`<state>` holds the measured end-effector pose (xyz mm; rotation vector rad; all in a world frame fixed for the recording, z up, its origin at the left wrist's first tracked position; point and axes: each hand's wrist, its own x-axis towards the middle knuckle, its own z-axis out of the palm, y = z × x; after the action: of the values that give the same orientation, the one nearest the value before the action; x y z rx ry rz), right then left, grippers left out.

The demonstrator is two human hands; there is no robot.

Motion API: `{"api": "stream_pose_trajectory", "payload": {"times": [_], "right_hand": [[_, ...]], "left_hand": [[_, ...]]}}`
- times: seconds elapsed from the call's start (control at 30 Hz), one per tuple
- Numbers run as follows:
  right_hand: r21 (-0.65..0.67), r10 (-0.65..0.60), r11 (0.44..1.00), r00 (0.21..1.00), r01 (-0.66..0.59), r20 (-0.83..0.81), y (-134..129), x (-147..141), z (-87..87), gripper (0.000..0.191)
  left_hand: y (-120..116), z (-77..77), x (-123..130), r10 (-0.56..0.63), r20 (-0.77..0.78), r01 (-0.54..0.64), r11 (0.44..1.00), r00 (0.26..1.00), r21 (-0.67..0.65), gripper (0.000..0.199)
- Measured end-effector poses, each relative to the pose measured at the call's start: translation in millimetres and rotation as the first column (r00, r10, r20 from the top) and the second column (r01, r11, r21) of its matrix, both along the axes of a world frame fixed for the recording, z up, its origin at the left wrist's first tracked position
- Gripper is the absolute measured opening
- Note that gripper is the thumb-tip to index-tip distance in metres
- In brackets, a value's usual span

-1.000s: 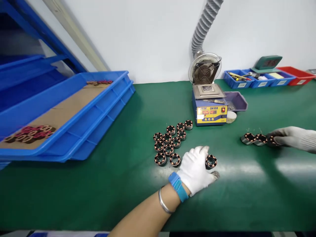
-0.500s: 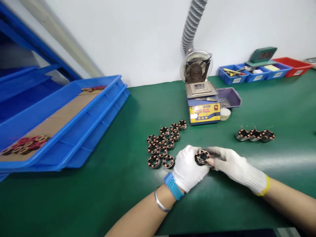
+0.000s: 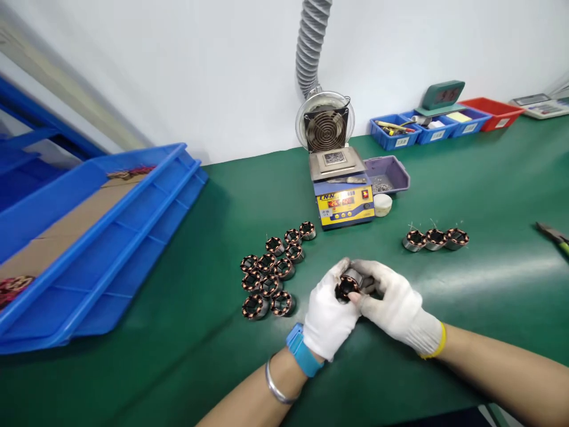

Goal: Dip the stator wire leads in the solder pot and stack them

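Both gloved hands meet over the green bench around one motor stator (image 3: 350, 283), a steel ring with copper windings inside. My left hand (image 3: 328, 314) is closed round its left side. My right hand (image 3: 391, 299) grips it from the right, the bare thumb tip on its near rim and the other fingers behind. The stator is tilted, its open face towards me. Left of my hands stands a group of several stators (image 3: 269, 270). To the right, a row of three stators (image 3: 436, 239) has thin wire ends sticking up.
A solder pot (image 3: 344, 198) stands behind my hands under a ducted fan (image 3: 328, 131). Beside it are a purple tray (image 3: 402, 181) and a round white block (image 3: 383, 205). Blue stacked trays (image 3: 146, 219) fill the left. Green-handled pliers (image 3: 553, 235) lie far right; small bins (image 3: 400, 142) line the wall.
My view has swung right, bringing the pliers into sight. Between my hands the stator has been tipped so more of its steel side shows; both hands still hold it.
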<state>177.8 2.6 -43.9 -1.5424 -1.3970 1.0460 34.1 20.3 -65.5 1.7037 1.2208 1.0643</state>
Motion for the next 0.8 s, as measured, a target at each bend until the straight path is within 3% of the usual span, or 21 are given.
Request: {"api": "stream_pose_trajectory", "payload": {"times": [0.1,0.2,0.27,0.33,0.4,0.5,0.6,0.67,0.73,0.8], "right_hand": [[0.235,-0.007,0.971,0.973,-0.049,0.232,-4.8,8.3,0.2,0.051],[0.312,-0.030,0.947,0.950,-0.072,0.310,-7.0,15.6,-0.4,0.050],[0.268,-0.038,0.962,0.952,-0.046,0.302,-6.9,18.1,-2.6,0.049],[0.217,-0.026,0.976,0.965,-0.033,0.262,-6.3,18.9,-5.5,0.050],[0.176,-0.006,0.984,0.979,-0.030,0.204,-5.6,18.8,-7.7,0.051],[0.075,-0.048,0.996,0.995,0.042,0.085,-3.3,18.6,-8.2,0.056],[-0.059,-0.128,0.991,0.984,0.121,-0.122,1.0,18.4,-5.4,0.067],[-0.131,-0.153,0.984,0.954,0.123,-0.256,4.3,18.0,-2.9,0.075],[-0.189,-0.154,0.978,0.927,0.092,-0.342,7.1,17.7,-0.8,0.081],[-0.227,-0.138,0.973,0.911,0.050,-0.390,9.3,17.3,0.5,0.084]], "left_hand": [[0.1,4.6,-0.8,-0.012,0.003,0.012,0.997,1.000,-0.074,0.053],[0.9,13.2,-5.0,-0.044,-0.061,0.032,0.983,0.997,-0.179,0.017],[0.9,17.2,-7.7,-0.133,0.039,0.138,0.939,0.990,-0.315,0.004],[0.2,19.3,-10.7,-0.189,0.223,0.270,0.865,0.956,-0.424,0.008],[-1.0,21.6,-14.8,-0.181,0.347,0.333,0.829,0.920,-0.449,0.012],[-1.4,28.6,-24.6,-0.102,0.393,0.272,0.872,0.914,-0.406,0.021],[1.4,33.2,-34.3,0.092,0.443,0.077,0.935,0.892,-0.347,0.032],[3.4,30.8,-36.5,0.169,0.488,0.004,0.943,0.856,-0.334,0.039],[3.7,25.6,-33.8,0.149,0.540,0.079,0.924,0.829,-0.375,0.041],[1.9,21.8,-27.6,0.099,0.602,0.241,0.856,0.792,-0.458,0.041]]}}
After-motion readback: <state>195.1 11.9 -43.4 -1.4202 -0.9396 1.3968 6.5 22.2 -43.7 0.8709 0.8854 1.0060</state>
